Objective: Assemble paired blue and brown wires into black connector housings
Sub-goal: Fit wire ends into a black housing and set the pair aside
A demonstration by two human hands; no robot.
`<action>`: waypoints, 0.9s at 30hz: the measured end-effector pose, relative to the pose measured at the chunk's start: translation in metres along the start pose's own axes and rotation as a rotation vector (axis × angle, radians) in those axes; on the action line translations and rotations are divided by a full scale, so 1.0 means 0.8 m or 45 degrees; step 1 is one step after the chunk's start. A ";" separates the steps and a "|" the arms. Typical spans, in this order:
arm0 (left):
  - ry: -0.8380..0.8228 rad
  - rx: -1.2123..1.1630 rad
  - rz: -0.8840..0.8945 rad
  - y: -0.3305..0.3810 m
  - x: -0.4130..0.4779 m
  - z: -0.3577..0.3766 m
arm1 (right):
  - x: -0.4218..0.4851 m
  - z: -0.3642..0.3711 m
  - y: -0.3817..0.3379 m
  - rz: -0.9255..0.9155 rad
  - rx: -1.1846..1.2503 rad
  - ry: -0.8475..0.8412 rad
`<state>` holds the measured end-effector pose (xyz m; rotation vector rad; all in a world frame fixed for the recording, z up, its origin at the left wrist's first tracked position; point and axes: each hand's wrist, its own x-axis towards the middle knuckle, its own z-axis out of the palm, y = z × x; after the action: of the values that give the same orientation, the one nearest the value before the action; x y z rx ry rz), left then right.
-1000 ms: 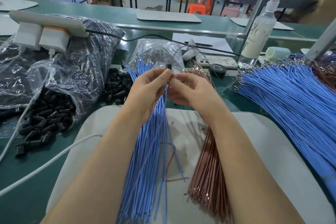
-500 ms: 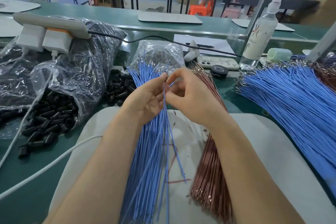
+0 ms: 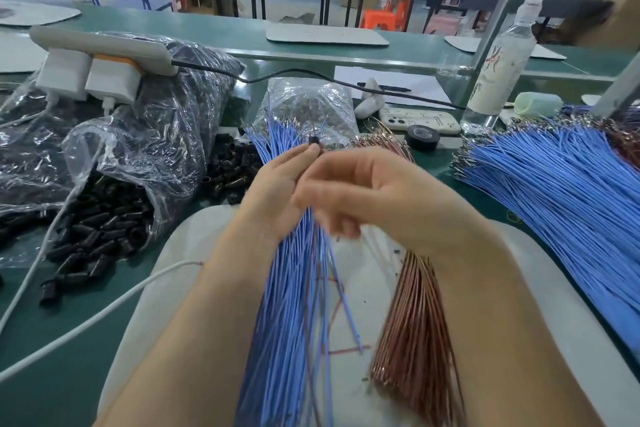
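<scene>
My left hand (image 3: 277,184) pinches a small black connector housing (image 3: 314,140) at its fingertips, above a bundle of blue wires (image 3: 287,305) that lies on a white pad (image 3: 180,274). A blue wire and a brown wire hang down from that hand. My right hand (image 3: 374,191) hovers just right of it with fingers curled; it is blurred and I cannot tell what it holds. A bundle of brown wires (image 3: 415,322) runs under my right forearm.
Loose black housings (image 3: 100,229) spill from plastic bags (image 3: 145,135) on the left. A large heap of blue wires (image 3: 561,191) covers the right. Behind stand a bag of terminals (image 3: 311,104), a tape roll (image 3: 422,137), a phone (image 3: 419,118), a bottle (image 3: 502,59) and a white cable (image 3: 69,333).
The black housing shows again at my left fingertips after being hidden. My right hand has dropped lower and to the right, away from the left fingertips.
</scene>
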<state>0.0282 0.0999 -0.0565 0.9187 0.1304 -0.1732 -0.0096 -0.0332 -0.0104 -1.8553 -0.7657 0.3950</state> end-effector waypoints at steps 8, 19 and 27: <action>-0.087 0.231 0.136 0.002 -0.021 0.017 | 0.030 -0.002 0.056 0.390 -0.520 0.562; -0.102 0.384 0.204 0.001 -0.026 0.021 | 0.033 -0.002 0.062 0.370 -0.329 0.705; -0.126 0.510 0.253 0.002 -0.028 0.023 | 0.033 -0.002 0.064 0.368 0.067 0.692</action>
<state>0.0074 0.0881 -0.0403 1.3124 -0.0917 -0.0592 0.0275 -0.0299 -0.0545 -1.9031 -0.1184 0.0759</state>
